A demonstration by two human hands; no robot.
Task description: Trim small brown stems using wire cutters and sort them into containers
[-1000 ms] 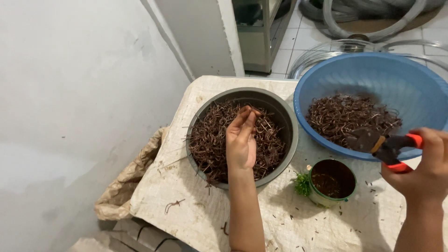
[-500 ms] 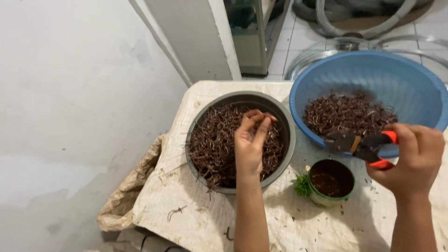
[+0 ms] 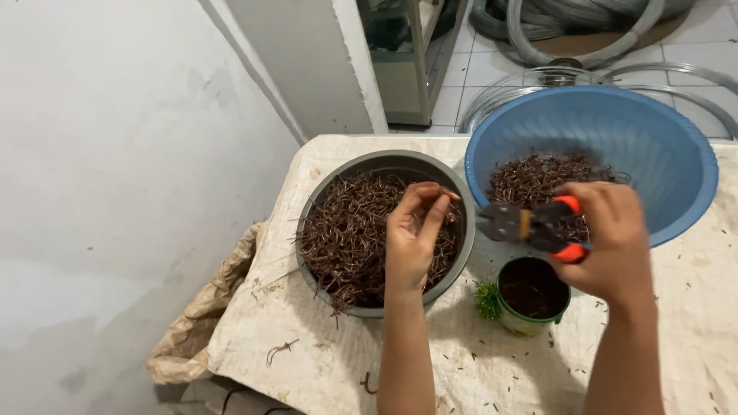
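Note:
My left hand [image 3: 413,240] hovers over a grey metal bowl [image 3: 324,190] full of thin brown wire hooks [image 3: 346,234]. Its fingertips are pinched together on what looks like one small wire piece. My right hand [image 3: 611,240] grips orange-handled pliers [image 3: 530,225], whose dark jaws point left toward my left fingertips, just past the grey bowl's right rim. A blue plastic basin [image 3: 661,161] behind the pliers holds another heap of brown wire pieces [image 3: 530,178].
A small green tin [image 3: 530,296] with dark contents stands in front of the bowls, a green tuft [image 3: 487,300] beside it. A white woven sack [image 3: 323,346] covers the table. A wall lies left; wire coils [image 3: 584,31] lie on the tiled floor behind.
My right hand has carried the pliers leftward, from the blue basin's front rim toward my left hand. My left hand has lifted from the wire heap with its fingers pinched.

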